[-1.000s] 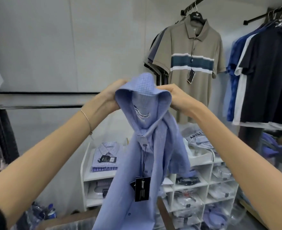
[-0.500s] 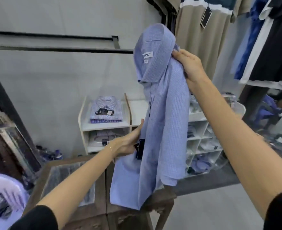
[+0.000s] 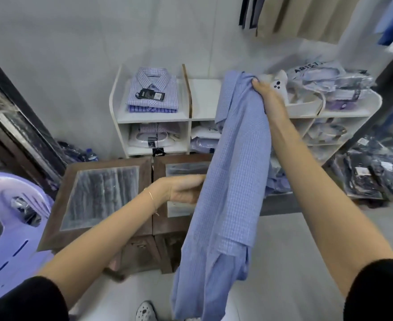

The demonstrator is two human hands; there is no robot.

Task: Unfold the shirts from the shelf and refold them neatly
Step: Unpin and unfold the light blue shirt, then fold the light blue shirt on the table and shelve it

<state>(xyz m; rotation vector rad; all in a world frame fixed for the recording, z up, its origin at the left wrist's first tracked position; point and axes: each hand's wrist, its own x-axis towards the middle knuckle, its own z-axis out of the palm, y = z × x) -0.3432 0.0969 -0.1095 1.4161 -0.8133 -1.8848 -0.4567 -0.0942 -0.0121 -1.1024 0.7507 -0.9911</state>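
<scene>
**Blue checked shirt held up over glass-topped tables**

The room was a clothing shop with a pale grey wall and pale floor. Two wooden tables with glass tops (image 3: 103, 195) stood side by side below the person, a lilac plastic chair (image 3: 12, 228) to their left. Behind them a white cubby shelf (image 3: 115, 107) held folded shirts: a checked folded shirt (image 3: 152, 89) with a dark tag lay on its top level, and bagged shirts (image 3: 329, 82) printed with letters reading "ARIST" were piled at the right. Hanging garments (image 3: 301, 17) showed along the upper edge.

The blue checked shirt (image 3: 232, 181) hung lengthwise in the air in front of the shelf, its lower end falling near the floor. The right hand (image 3: 268, 96) gripped its bunched top edge, fingers curled into the cloth. The left hand (image 3: 184, 189) reached to the shirt's mid-length edge; its fingertips were hidden behind the fabric, so its hold could not be told.
</scene>
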